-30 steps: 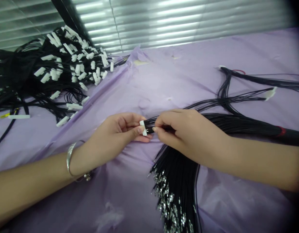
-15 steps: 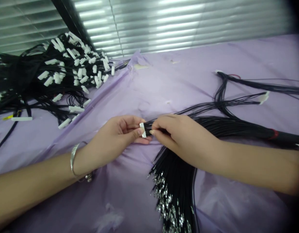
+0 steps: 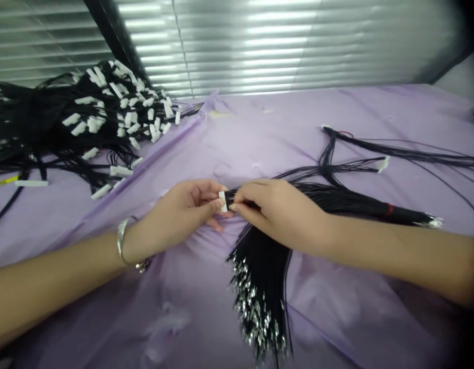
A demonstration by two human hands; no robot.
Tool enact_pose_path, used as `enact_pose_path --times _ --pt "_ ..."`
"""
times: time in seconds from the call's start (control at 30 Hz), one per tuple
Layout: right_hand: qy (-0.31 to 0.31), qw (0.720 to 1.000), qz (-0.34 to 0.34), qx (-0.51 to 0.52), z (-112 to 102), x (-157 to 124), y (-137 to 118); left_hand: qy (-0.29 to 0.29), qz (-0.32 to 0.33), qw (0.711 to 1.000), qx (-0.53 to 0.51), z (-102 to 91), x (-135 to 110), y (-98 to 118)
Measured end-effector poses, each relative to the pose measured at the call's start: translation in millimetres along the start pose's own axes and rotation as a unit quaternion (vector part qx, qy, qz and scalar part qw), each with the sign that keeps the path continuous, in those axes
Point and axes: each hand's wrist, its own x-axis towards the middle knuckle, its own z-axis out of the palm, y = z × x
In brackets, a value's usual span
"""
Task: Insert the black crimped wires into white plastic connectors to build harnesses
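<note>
Between thumb and fingers, my left hand (image 3: 188, 210) grips a small white connector housing (image 3: 223, 201). Several black wires run out of its right side. My right hand (image 3: 279, 207) is closed close beside it, thumb and forefinger pinching a black wire near the housing; the exact wire is hidden by the fingers. Under my right hand spreads a thick bundle of loose black wires (image 3: 263, 287), their shiny metal terminals fanned out toward me. The bundle continues to the right behind my forearm, tied with a red band (image 3: 389, 208).
At the back left lies a large heap of black cables with white connectors (image 3: 132, 123). A wire harness with a white connector (image 3: 383, 164) lies right of centre. Purple sheeting (image 3: 260, 128) covers the table, wrinkled and torn in spots. Window blinds (image 3: 237, 46) stand behind.
The view has shifted, so the wires on the right appear farther left and lower. Both hands keep their hold, and the right fingers stay close to the connector housing.
</note>
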Motion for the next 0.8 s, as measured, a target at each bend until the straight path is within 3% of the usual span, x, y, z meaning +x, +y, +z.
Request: enact_pose_path --times 0.1,0.17,0.27,0.33,0.4,0.5,0.57,0.63,0.8 --pt "0.102 0.988 -0.086 -0.083 -13.7 -6.0 4.5 0.015 0.079 0.995 0.067 -1.7 -6.8 -0.7" --pt "0.123 0.972 -0.128 -0.152 -22.0 -6.5 6.5 0.036 0.164 0.971 0.168 -1.7 -15.8 1.6" --pt "0.011 0.976 -0.127 -0.174 -27.4 -2.1 9.2 0.059 0.293 0.9 0.318 2.3 -30.3 8.4" --pt "-0.069 0.98 -0.085 -0.165 -26.3 1.5 10.7 0.06 0.31 0.894 0.319 6.4 -35.5 12.8" --pt "-0.09 0.978 -0.042 -0.184 -23.7 3.6 11.8 0.075 0.254 0.934 0.238 9.5 -34.5 15.3" --pt "-0.054 0.969 -0.024 -0.24 -20.1 5.1 14.8 0.073 0.089 0.993 0.019 10.7 -24.2 14.9" --pt "-0.043 0.964 -0.035 -0.26 -18.0 6.1 18.5 0.027 -0.05 0.991 -0.12 10.0 -16.3 12.9" --pt "-0.041 0.958 -0.073 -0.273 -17.0 7.1 21.5 -0.004 -0.146 0.969 -0.198 9.0 -10.9 11.0" --pt "-0.039 0.942 -0.237 -0.235 -29.1 4.4 11.0 -0.029 -0.149 0.964 -0.218 6.4 -8.5 8.9"
